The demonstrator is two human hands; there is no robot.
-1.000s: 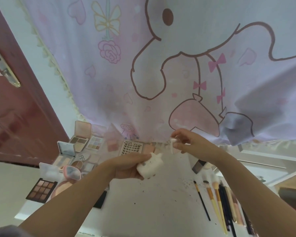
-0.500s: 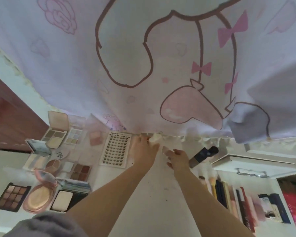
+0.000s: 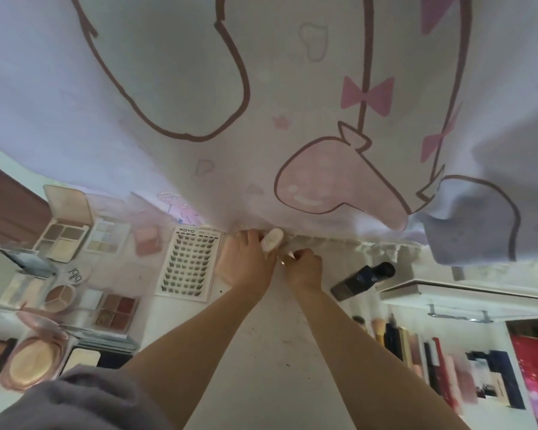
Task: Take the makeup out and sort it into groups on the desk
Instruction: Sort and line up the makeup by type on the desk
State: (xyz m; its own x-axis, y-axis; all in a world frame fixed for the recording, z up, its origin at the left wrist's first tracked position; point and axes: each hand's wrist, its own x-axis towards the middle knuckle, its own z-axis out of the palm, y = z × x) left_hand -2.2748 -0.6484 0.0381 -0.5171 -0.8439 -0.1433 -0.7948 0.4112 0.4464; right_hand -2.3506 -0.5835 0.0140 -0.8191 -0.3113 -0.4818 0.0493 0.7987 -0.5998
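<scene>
Head view of a white desk [image 3: 271, 361] whose far edge meets a hanging pale lilac curtain printed with a cartoon figure and pink bows [image 3: 261, 103]. Both forearms reach to that far edge. The left hand [image 3: 246, 259] curls its fingers round a small white rounded bottle [image 3: 272, 239], held at the curtain hem just beyond the white card of false lashes marked XOYO [image 3: 188, 263]; by this placing, the bottle is judged to be headed for a spot at the back of the desk. The right hand [image 3: 305, 268] sits just beside the left, fingers bent inward at something small and pale; what it pinches cannot be told, possibly the bottle's cap.

The sorting looks well advanced. Flat goods lie together at the left: an open beige four-pan eyeshadow compact [image 3: 63, 231], a square red-brown shadow quad [image 3: 115, 311], a round pink powder compact [image 3: 36, 358]. Long goods lie side by side at the right: a row of brushes and slim tubes [image 3: 416, 346]. A dark square-bodied bottle with a black cap [image 3: 362, 280] lies on its side between the hands and that row.
</scene>
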